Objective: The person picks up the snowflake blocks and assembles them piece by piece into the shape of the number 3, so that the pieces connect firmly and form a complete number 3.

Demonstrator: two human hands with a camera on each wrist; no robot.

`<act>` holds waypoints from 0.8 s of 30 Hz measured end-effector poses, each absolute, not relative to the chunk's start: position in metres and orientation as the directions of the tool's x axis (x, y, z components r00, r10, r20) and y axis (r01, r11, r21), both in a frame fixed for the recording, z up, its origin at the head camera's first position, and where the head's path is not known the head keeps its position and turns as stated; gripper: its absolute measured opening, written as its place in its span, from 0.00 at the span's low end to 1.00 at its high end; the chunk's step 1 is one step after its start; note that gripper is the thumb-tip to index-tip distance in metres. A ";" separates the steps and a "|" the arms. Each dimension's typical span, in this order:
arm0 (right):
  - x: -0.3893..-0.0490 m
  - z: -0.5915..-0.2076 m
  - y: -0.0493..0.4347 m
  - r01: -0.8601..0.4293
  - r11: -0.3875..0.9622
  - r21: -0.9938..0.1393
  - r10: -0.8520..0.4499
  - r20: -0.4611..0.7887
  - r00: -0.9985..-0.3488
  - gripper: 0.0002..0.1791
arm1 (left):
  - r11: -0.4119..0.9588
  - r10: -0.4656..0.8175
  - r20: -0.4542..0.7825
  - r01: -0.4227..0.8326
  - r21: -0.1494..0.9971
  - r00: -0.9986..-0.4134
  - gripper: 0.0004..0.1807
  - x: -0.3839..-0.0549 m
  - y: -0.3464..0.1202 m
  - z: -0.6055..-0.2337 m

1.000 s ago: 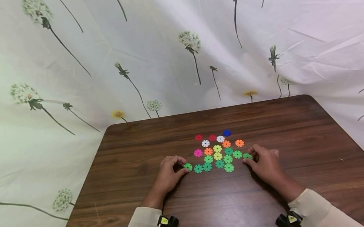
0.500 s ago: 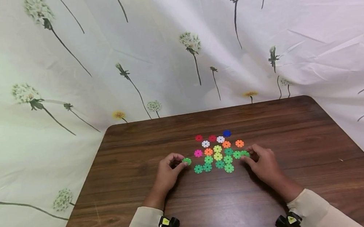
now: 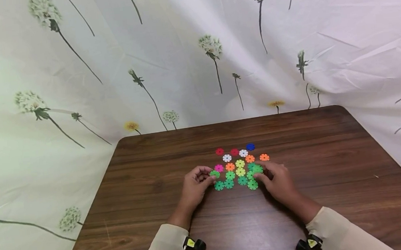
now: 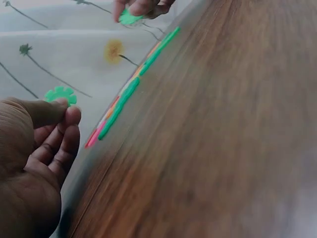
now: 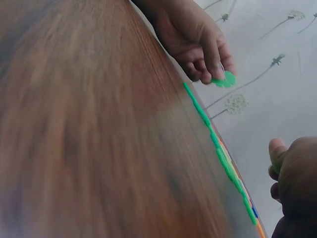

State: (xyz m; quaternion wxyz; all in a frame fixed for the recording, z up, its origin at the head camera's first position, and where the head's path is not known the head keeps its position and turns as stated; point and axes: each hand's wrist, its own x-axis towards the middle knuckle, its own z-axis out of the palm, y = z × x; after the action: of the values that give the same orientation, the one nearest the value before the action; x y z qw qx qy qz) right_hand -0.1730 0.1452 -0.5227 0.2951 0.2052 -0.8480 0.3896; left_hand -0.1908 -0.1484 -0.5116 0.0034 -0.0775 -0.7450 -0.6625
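My left hand (image 3: 193,187) pinches a light green notched plastic disc (image 3: 214,174) between thumb and fingers. In the left wrist view that disc (image 4: 60,93) stands up off the table from the fingertips. Across from it, my right hand (image 3: 278,180) pinches another light green disc (image 3: 258,168), which overlaps the green discs on the table in the head view. The right wrist view mostly hides this disc behind the hand (image 5: 304,183). Between the hands lie several flat discs, among them a yellow disc (image 3: 240,172), a dark green disc (image 3: 229,184) and a pink disc (image 3: 218,168).
Toward the back of the group are red (image 3: 219,151), white (image 3: 227,158), blue (image 3: 250,146) and orange discs (image 3: 249,158). All lie flat on a brown wooden table (image 3: 153,161). A white cloth printed with dandelions (image 3: 180,62) hangs behind its far edge.
Both hands have moved inward, toward each other. The left hand has lifted its green disc from the table and brought it right; the right hand has carried its disc left over the group.
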 end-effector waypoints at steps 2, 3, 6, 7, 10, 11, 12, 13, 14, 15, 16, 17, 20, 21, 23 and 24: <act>-0.174 -0.523 0.141 -0.584 0.609 -0.536 -0.130 0.659 -0.741 0.24 | 0.120 0.107 0.109 0.122 0.985 -0.988 0.09 -0.193 -0.145 -0.511; -0.175 -0.523 0.139 -0.590 0.603 -0.537 -0.138 0.658 -0.740 0.25 | 0.121 0.105 0.107 0.120 0.985 -0.989 0.09 -0.194 -0.144 -0.511; -0.176 -0.523 0.134 -0.607 0.572 -0.551 -0.155 0.654 -0.740 0.25 | 0.106 0.121 0.098 0.111 0.988 -0.988 0.09 -0.196 -0.138 -0.510; -0.176 -0.522 0.133 -0.612 0.554 -0.565 -0.158 0.650 -0.743 0.25 | 0.091 0.128 0.091 0.103 0.990 -0.988 0.09 -0.197 -0.136 -0.510; -0.176 -0.521 0.130 -0.608 0.477 -0.635 -0.159 0.618 -0.770 0.24 | 0.032 0.150 0.083 0.089 0.996 -0.985 0.09 -0.199 -0.129 -0.511; -0.175 -0.521 0.129 -0.597 0.447 -0.666 -0.156 0.599 -0.785 0.23 | 0.010 0.151 0.086 0.089 0.996 -0.985 0.09 -0.200 -0.127 -0.511; -0.176 -0.520 0.128 -0.579 0.419 -0.699 -0.150 0.576 -0.804 0.23 | -0.008 0.150 0.092 0.091 0.996 -0.984 0.09 -0.200 -0.125 -0.512; -0.176 -0.519 0.127 -0.556 0.391 -0.733 -0.144 0.548 -0.824 0.23 | -0.014 0.146 0.106 0.105 0.994 -0.984 0.09 -0.201 -0.123 -0.512; -0.176 -0.519 0.125 -0.532 0.366 -0.764 -0.136 0.521 -0.843 0.23 | -0.009 0.141 0.118 0.118 0.993 -0.983 0.09 -0.201 -0.121 -0.512; -0.177 -0.518 0.124 -0.507 0.344 -0.790 -0.128 0.496 -0.859 0.22 | -0.002 0.137 0.131 0.132 0.991 -0.982 0.09 -0.201 -0.119 -0.512; -0.178 -0.518 0.123 -0.483 0.328 -0.812 -0.120 0.472 -0.874 0.23 | 0.013 0.130 0.141 0.144 0.990 -0.981 0.09 -0.202 -0.117 -0.513; -0.179 -0.517 0.121 -0.464 0.309 -0.830 -0.114 0.452 -0.885 0.22 | 0.024 0.127 0.151 0.155 0.988 -0.980 0.09 -0.202 -0.115 -0.513; -0.180 -0.515 0.118 -0.428 0.265 -0.864 -0.108 0.415 -0.904 0.21 | 0.050 0.122 0.165 0.172 0.984 -0.979 0.09 -0.202 -0.109 -0.513; -0.180 -0.515 0.117 -0.421 0.257 -0.870 -0.107 0.407 -0.907 0.21 | 0.049 0.123 0.171 0.178 0.983 -0.978 0.08 -0.202 -0.108 -0.512; -0.180 -0.514 0.115 -0.407 0.241 -0.881 -0.109 0.392 -0.913 0.20 | 0.046 0.123 0.180 0.187 0.981 -0.976 0.08 -0.202 -0.105 -0.512; -0.180 -0.514 0.115 -0.401 0.233 -0.886 -0.113 0.385 -0.916 0.19 | 0.051 0.122 0.185 0.192 0.980 -0.975 0.08 -0.201 -0.104 -0.511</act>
State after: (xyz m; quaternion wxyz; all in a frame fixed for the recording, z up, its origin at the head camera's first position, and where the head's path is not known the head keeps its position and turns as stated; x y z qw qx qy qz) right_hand -0.1795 0.1149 -0.5136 0.1208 0.1657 -0.7760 0.5965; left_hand -0.2012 -0.1037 -0.5110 0.0258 -0.1082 -0.7243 -0.6804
